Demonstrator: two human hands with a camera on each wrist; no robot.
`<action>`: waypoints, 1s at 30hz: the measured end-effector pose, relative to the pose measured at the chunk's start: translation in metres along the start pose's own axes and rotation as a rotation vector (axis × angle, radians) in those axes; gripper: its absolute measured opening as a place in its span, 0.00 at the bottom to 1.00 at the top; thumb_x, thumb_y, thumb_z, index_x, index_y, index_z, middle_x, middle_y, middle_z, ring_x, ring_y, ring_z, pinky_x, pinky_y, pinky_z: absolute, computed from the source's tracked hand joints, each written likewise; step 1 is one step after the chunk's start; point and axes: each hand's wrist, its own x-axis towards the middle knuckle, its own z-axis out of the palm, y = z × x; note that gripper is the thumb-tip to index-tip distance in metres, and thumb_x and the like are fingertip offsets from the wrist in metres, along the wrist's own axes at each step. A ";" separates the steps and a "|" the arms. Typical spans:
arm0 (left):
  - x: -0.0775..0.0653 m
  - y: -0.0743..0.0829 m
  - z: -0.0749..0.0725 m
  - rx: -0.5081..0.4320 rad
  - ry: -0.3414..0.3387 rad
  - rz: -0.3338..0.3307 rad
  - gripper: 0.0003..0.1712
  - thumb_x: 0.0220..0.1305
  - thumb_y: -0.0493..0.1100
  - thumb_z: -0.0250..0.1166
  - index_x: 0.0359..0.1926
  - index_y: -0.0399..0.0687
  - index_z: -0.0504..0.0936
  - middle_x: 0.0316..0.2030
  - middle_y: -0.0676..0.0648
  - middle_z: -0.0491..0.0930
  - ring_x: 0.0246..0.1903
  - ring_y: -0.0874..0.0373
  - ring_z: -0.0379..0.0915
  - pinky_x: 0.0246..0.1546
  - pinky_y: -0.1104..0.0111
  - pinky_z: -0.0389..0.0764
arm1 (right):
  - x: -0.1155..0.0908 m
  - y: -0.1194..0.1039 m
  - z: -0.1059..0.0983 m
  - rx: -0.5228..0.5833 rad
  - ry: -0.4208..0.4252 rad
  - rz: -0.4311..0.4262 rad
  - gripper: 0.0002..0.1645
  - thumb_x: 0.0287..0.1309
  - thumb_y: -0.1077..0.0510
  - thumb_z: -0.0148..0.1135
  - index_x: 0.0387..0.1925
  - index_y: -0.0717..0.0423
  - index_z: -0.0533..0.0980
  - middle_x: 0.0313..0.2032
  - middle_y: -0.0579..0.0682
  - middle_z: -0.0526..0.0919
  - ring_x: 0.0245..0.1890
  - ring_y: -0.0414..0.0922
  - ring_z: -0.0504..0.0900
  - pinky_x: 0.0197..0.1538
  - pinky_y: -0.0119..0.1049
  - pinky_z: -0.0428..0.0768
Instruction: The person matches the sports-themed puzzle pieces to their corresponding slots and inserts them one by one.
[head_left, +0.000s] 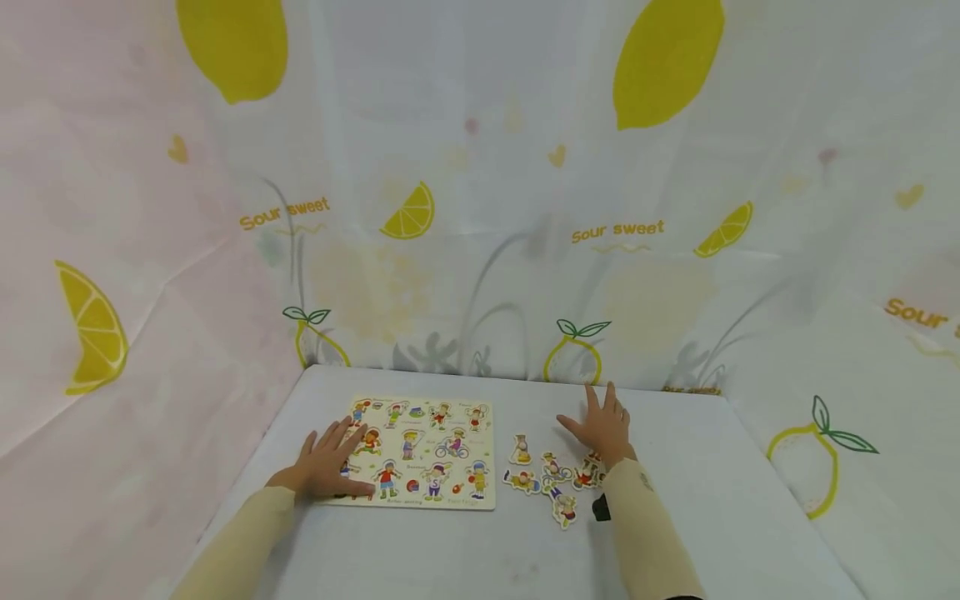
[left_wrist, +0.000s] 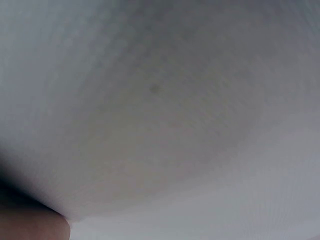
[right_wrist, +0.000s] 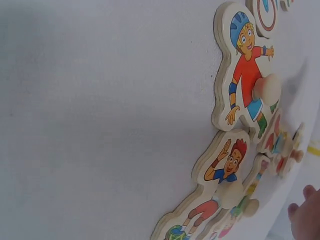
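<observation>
A wooden peg puzzle board (head_left: 465, 494) printed with children playing sports lies flat on the left side of the table. My left hand (head_left: 324, 462) rests over its left edge with fingers spread. Only a bit of skin shows in the left wrist view, at the bottom left corner. Right of the board is a loose group of puzzle pieces (head_left: 557, 469). My right hand (head_left: 604, 429) is just beyond them, fingers spread, holding nothing. In the right wrist view, a helmeted-child piece (right_wrist: 245, 75) and a red-haired-child piece (right_wrist: 212, 185) carry round wooden knobs.
A white table (head_left: 420, 550) stands against hanging fabric (head_left: 480, 275) with lemon prints, which encloses it at the back and both sides. A small black object (head_left: 601, 507) shows at the right wrist.
</observation>
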 end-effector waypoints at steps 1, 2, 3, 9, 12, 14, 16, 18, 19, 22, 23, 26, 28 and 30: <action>0.000 0.000 0.000 -0.008 -0.002 -0.001 0.69 0.45 0.78 0.67 0.77 0.44 0.51 0.75 0.28 0.41 0.73 0.26 0.35 0.67 0.31 0.31 | -0.001 0.004 0.001 0.023 -0.002 0.020 0.60 0.58 0.28 0.59 0.76 0.59 0.49 0.74 0.75 0.39 0.70 0.75 0.51 0.68 0.71 0.53; 0.000 0.000 0.001 -0.007 -0.005 -0.005 0.70 0.45 0.79 0.67 0.77 0.45 0.51 0.76 0.28 0.40 0.73 0.27 0.35 0.67 0.31 0.30 | -0.001 0.008 0.001 0.051 0.000 0.042 0.59 0.58 0.29 0.60 0.76 0.59 0.50 0.73 0.76 0.40 0.70 0.76 0.52 0.67 0.72 0.54; 0.000 0.001 0.000 -0.008 -0.007 -0.007 0.70 0.44 0.79 0.67 0.77 0.45 0.50 0.76 0.28 0.40 0.74 0.27 0.34 0.67 0.32 0.30 | -0.002 0.012 0.000 0.088 0.004 0.063 0.58 0.59 0.31 0.61 0.75 0.61 0.51 0.72 0.76 0.42 0.69 0.76 0.53 0.66 0.72 0.55; 0.003 -0.001 0.000 -0.002 -0.012 -0.005 0.69 0.47 0.78 0.66 0.78 0.47 0.48 0.77 0.31 0.37 0.75 0.29 0.33 0.68 0.33 0.30 | -0.003 0.027 0.000 0.222 -0.004 0.167 0.44 0.60 0.38 0.64 0.62 0.68 0.65 0.67 0.76 0.56 0.64 0.75 0.62 0.61 0.71 0.62; 0.003 -0.005 0.003 0.000 -0.001 0.002 0.69 0.46 0.79 0.65 0.78 0.47 0.49 0.77 0.31 0.38 0.75 0.29 0.34 0.68 0.33 0.30 | -0.004 0.030 0.003 0.261 -0.012 0.210 0.37 0.61 0.41 0.64 0.57 0.68 0.69 0.65 0.75 0.60 0.62 0.72 0.65 0.61 0.68 0.64; 0.003 -0.003 0.003 -0.005 -0.007 0.001 0.68 0.47 0.78 0.66 0.78 0.46 0.49 0.77 0.31 0.39 0.74 0.29 0.34 0.67 0.32 0.30 | -0.006 0.030 0.004 0.285 0.020 0.239 0.35 0.61 0.44 0.64 0.55 0.69 0.70 0.63 0.75 0.63 0.61 0.71 0.66 0.61 0.66 0.65; 0.004 -0.005 0.006 -0.001 0.000 -0.006 0.69 0.45 0.79 0.65 0.78 0.47 0.50 0.77 0.32 0.39 0.75 0.30 0.34 0.68 0.33 0.30 | -0.008 0.031 0.005 0.306 0.078 0.252 0.32 0.60 0.47 0.65 0.52 0.71 0.72 0.59 0.75 0.66 0.58 0.70 0.69 0.59 0.65 0.67; 0.005 -0.008 0.009 -0.002 0.008 -0.007 0.70 0.44 0.79 0.66 0.78 0.47 0.50 0.77 0.32 0.39 0.75 0.30 0.34 0.68 0.32 0.30 | -0.007 0.030 0.006 0.318 0.126 0.265 0.30 0.60 0.49 0.65 0.49 0.72 0.73 0.56 0.75 0.69 0.56 0.70 0.70 0.58 0.63 0.69; 0.006 -0.009 0.010 0.002 0.009 -0.009 0.70 0.44 0.79 0.66 0.78 0.47 0.50 0.77 0.32 0.39 0.75 0.30 0.33 0.68 0.33 0.30 | -0.007 0.030 0.007 0.319 0.151 0.266 0.29 0.59 0.49 0.65 0.47 0.73 0.74 0.54 0.75 0.70 0.55 0.69 0.70 0.58 0.63 0.69; 0.007 -0.012 0.011 0.005 0.036 0.001 0.70 0.44 0.80 0.65 0.78 0.48 0.50 0.77 0.32 0.39 0.75 0.30 0.34 0.67 0.33 0.29 | -0.004 0.030 0.011 0.323 0.195 0.267 0.28 0.59 0.49 0.65 0.45 0.72 0.77 0.50 0.73 0.73 0.54 0.69 0.72 0.56 0.63 0.70; 0.007 -0.011 0.008 0.004 0.031 0.001 0.70 0.44 0.80 0.65 0.78 0.48 0.49 0.77 0.32 0.39 0.75 0.30 0.34 0.68 0.33 0.29 | -0.003 0.030 0.012 0.322 0.205 0.272 0.27 0.59 0.48 0.65 0.45 0.71 0.77 0.50 0.73 0.74 0.54 0.68 0.72 0.56 0.63 0.70; 0.004 -0.005 0.002 -0.002 0.013 0.003 0.70 0.45 0.79 0.66 0.78 0.47 0.49 0.77 0.31 0.39 0.74 0.29 0.34 0.67 0.32 0.30 | -0.005 0.029 0.015 0.323 0.237 0.280 0.27 0.60 0.47 0.65 0.45 0.70 0.79 0.48 0.72 0.76 0.53 0.69 0.72 0.55 0.65 0.71; 0.003 -0.001 0.001 0.000 -0.009 -0.004 0.70 0.45 0.79 0.66 0.78 0.46 0.50 0.76 0.30 0.39 0.74 0.28 0.35 0.67 0.31 0.31 | -0.006 0.029 0.017 0.313 0.242 0.289 0.27 0.60 0.48 0.65 0.45 0.70 0.79 0.48 0.73 0.76 0.53 0.70 0.72 0.54 0.65 0.71; 0.003 0.002 0.001 0.017 -0.020 -0.020 0.70 0.45 0.79 0.66 0.78 0.46 0.50 0.77 0.31 0.39 0.74 0.29 0.35 0.67 0.32 0.32 | -0.007 0.030 0.017 0.310 0.248 0.299 0.27 0.59 0.48 0.65 0.45 0.70 0.80 0.48 0.73 0.76 0.53 0.70 0.73 0.54 0.66 0.70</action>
